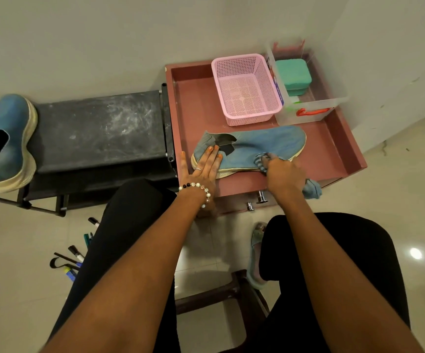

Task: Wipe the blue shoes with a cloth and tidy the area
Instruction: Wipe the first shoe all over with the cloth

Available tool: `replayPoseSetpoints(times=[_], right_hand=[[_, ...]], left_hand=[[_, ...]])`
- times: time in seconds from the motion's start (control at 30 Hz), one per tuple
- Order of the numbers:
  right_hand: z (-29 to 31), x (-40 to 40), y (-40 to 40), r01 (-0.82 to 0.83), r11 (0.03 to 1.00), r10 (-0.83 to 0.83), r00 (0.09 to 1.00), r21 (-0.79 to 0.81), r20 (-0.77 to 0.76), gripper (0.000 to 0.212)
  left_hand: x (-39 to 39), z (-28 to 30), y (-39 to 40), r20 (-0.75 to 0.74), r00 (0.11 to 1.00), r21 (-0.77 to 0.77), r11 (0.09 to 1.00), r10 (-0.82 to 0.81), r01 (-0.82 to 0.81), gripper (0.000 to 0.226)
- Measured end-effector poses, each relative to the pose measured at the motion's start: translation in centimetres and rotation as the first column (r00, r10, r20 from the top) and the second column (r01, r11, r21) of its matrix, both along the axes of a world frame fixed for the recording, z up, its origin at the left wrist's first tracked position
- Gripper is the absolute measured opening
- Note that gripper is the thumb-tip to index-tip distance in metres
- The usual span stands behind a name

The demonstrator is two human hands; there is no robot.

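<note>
Head view, taken left to right: a second blue shoe (7, 141) lies on its side at the far left on a dusty black rack (99, 128), its thick cream sole turned toward the camera; markers (75, 253) lie scattered on the tiled floor below, still to be tidied; next comes the pink counter (196, 108), a shallow tray-like top with raised edges. On it the blue shoe (257, 146) being wiped lies on its side, heel left and toe right; its upper looks like soft, faded canvas, and the sole edge is pale and ridged. The left hand (203, 166) presses flat on the heel, fingers (212, 155) straight and close together; the right hand (284, 171) is curled around a bunched grey-blue cloth (313, 188), pinching it against the shoe's side near the sole, with a loose tail hanging over the counter's front edge. Behind stand a perforated pink basket (247, 90) and a clear plastic box (308, 108) holding green sponges (292, 72).

Risks, as I judge them: a hard stroke toward the toe could slide the shoe from under the flat left hand; the soft upper may buckle instead of coming clean; the dangling cloth end could snag on the drawer knobs (257, 200).
</note>
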State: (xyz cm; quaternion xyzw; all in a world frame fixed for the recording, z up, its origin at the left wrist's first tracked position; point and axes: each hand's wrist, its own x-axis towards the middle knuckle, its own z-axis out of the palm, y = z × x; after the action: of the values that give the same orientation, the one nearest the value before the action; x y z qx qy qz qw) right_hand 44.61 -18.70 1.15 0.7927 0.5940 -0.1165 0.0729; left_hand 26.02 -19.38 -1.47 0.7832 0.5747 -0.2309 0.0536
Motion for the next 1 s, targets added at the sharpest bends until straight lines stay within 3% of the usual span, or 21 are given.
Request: replayPoseSetpoints(times=[0.1, 0.27, 0.33, 0.43, 0.53, 0.6, 0.67, 0.8, 0.9, 0.93, 1.0], right_hand=[[-0.3, -2.8, -0.2, -0.105, 0.994, 0.105, 0.994, 0.019, 0.001, 0.03], [0.1, -4.7, 0.3, -0.324, 0.944, 0.325, 0.883, 0.062, -0.338, 0.043], [0.2, -3.3, 0.6, -0.322, 0.947, 0.301, 0.869, 0.012, -0.393, 0.053], [0.2, -1.1, 0.6, -0.227, 0.971, 0.203, 0.947, -0.07, -0.251, 0.052], [0.5, -1.0, 0.1, -0.094, 0.996, 0.093, 0.995, 0.005, 0.027, 0.032], [0.0, -2.1, 0.0, -0.053, 0.998, 0.052, 0.999, 0.017, 0.014, 0.028], [-0.5, -3.7, 0.0, -0.141, 0.99, 0.142, 0.989, 0.018, -0.046, 0.027], [-0.1, -4.5, 0.2, -0.305, 0.951, 0.303, 0.905, 0.04, -0.3, 0.04], [-0.6, -1.8, 0.9, -0.241, 0.969, 0.189, 0.872, -0.06, -0.45, 0.054], [-0.8, -0.9, 1.1, -0.204, 0.975, 0.149, 0.893, -0.086, -0.424, 0.052], [-0.5, 0.3, 0.9, -0.133, 0.989, 0.115, 0.972, -0.072, -0.205, 0.043]], left_hand=[[0.0, 0.1, -0.2, 0.011, 1.0, 0.021, 1.0, 0.004, -0.005, 0.123], [0.1, 1.1, -0.4, 0.008, 1.0, 0.019, 1.0, -0.015, 0.015, 0.107], [0.1, 1.0, -0.3, 0.018, 1.0, 0.006, 1.0, -0.003, 0.003, 0.108], [0.1, 0.5, 0.0, 0.005, 1.0, -0.017, 1.0, 0.015, -0.015, 0.133], [0.0, 0.3, 0.0, 0.019, 1.0, -0.009, 1.0, -0.002, 0.002, 0.131], [-0.1, 0.3, -0.1, 0.02, 1.0, 0.014, 1.0, -0.009, 0.009, 0.129], [-0.1, 0.3, -0.2, 0.012, 1.0, 0.032, 0.999, -0.004, 0.003, 0.126], [-0.1, 0.4, -0.2, 0.05, 0.999, 0.024, 1.0, -0.007, 0.006, 0.097], [0.0, 0.5, 0.0, 0.043, 0.999, -0.014, 1.0, 0.007, -0.006, 0.116], [0.0, 0.4, 0.0, 0.032, 0.999, -0.016, 1.0, 0.002, -0.002, 0.119], [0.0, 0.3, 0.0, 0.038, 0.999, -0.015, 1.0, 0.002, -0.001, 0.116]])
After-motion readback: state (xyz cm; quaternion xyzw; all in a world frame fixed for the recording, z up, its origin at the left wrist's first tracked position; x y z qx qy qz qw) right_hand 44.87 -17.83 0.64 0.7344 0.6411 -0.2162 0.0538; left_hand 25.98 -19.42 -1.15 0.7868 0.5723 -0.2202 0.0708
